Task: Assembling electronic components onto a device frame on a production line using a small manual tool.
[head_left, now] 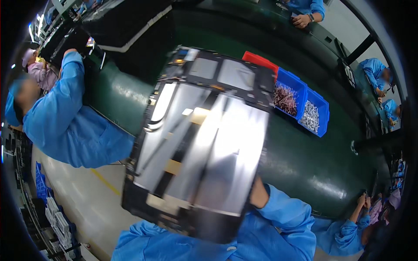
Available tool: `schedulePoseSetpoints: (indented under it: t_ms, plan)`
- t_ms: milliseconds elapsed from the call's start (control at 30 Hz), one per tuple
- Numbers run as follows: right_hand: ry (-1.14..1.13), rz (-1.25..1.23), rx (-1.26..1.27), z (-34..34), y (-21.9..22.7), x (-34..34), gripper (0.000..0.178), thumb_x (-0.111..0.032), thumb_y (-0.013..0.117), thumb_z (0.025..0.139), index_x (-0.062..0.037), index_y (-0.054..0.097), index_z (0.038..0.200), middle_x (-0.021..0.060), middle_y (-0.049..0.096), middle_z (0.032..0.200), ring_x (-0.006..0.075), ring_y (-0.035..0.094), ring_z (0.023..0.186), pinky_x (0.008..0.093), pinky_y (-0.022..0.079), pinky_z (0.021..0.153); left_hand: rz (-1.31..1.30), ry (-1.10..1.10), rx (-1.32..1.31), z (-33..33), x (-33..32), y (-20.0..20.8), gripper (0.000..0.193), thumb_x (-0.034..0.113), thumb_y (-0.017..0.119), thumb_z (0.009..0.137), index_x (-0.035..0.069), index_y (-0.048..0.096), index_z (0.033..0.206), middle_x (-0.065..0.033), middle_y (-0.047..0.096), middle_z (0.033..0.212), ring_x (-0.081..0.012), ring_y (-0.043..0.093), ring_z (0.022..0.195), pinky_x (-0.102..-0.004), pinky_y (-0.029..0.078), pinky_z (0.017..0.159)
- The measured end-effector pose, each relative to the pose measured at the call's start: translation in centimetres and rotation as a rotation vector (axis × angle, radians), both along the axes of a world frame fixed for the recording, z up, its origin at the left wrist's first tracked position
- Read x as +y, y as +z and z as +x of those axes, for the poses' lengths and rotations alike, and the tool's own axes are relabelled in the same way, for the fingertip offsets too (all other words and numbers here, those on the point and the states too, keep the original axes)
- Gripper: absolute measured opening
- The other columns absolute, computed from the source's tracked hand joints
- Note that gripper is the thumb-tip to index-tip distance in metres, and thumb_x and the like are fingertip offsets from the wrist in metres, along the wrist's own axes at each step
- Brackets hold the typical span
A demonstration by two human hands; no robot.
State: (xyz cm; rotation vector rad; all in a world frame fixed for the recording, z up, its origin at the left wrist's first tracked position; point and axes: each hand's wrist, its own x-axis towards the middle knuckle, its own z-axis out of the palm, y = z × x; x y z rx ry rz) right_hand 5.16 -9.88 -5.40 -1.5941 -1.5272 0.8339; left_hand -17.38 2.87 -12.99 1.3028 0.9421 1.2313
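An opened tablet-like device (209, 130), with silvery battery panels, dark strips and circuit boards along its ends, is raised close in front of me and tilted. Light glares off its middle, and the picture is partly blurred. At its lower right edge my right hand (259, 194) grips it; the fingers are hidden behind the device. My left hand does not show; only the blue sleeve (139, 237) is seen below the device's lower left corner.
Beyond the device, a red bin (261, 61) and two blue bins hold many small screws (285, 99) on the green worktable (305, 174). A co-worker in blue (74, 117) sits close at left. Other people work at the far right and across the table.
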Motion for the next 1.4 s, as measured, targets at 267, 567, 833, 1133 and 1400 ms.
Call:
schedulePoseSetpoints:
  t_ms: [267,567,833,1133,1400]
  plan:
    - [-0.206,-0.085,0.181,-5.3,2.4,10.7,0.074,-0.049,0.036,0.109,0.0129,0.035,0.15,0.0305,0.054,0.113,0.0406,0.052,0.111,0.0394,0.039,0.105,0.023,0.208,-0.169,-8.1,1.6,-1.7,0.022,0.01,0.05,0.108,0.0,0.046,0.127,-0.016,0.058,0.134,-0.021,0.06,0.114,-0.0366,0.047,0.101]
    - [-0.341,0.033,0.149,-2.7,-0.9,24.3,0.08,-0.052,0.039,0.107,0.0176,0.035,0.147,0.036,0.05,0.121,0.0468,0.054,0.118,0.0413,0.041,0.106,0.065,0.47,-0.184,-2.5,20.3,-0.2,0.035,0.026,0.042,0.112,-0.004,0.049,0.129,-0.0131,0.057,0.122,-0.0193,0.053,0.112,-0.0326,0.042,0.1]
    - [-0.387,0.14,0.275,-1.2,0.7,29.7,0.089,-0.055,0.058,0.098,0.0175,0.039,0.145,0.0204,0.052,0.102,0.0272,0.056,0.09,0.0347,0.047,0.084,0.105,0.639,0.247,-0.7,27.8,2.5,0.038,0.029,0.042,0.111,-0.005,0.049,0.125,-0.0192,0.058,0.121,-0.0258,0.056,0.112,-0.0366,0.043,0.101]
    - [-0.205,0.103,0.303,0.1,1.1,31.1,0.098,-0.049,0.071,0.089,0.0198,0.034,0.147,0.0226,0.05,0.114,0.0261,0.06,0.091,0.0314,0.052,0.085,0.123,0.733,0.289,-1.0,30.4,2.0,0.036,0.027,0.044,0.111,-0.006,0.052,0.123,-0.0202,0.059,0.123,-0.0281,0.056,0.116,-0.0381,0.043,0.102]
    - [-0.04,0.47,-0.017,0.2,-4.1,24.8,0.046,-0.025,0.075,0.076,0.0076,0.061,0.106,0.0258,0.061,0.099,0.0415,0.058,0.094,0.0496,0.049,0.084,0.34,0.54,0.35,-3.6,30.5,0.1,0.027,0.016,0.047,0.106,-0.001,0.062,0.091,-0.007,0.062,0.083,-0.0173,0.048,0.074,-0.0355,0.046,0.071]
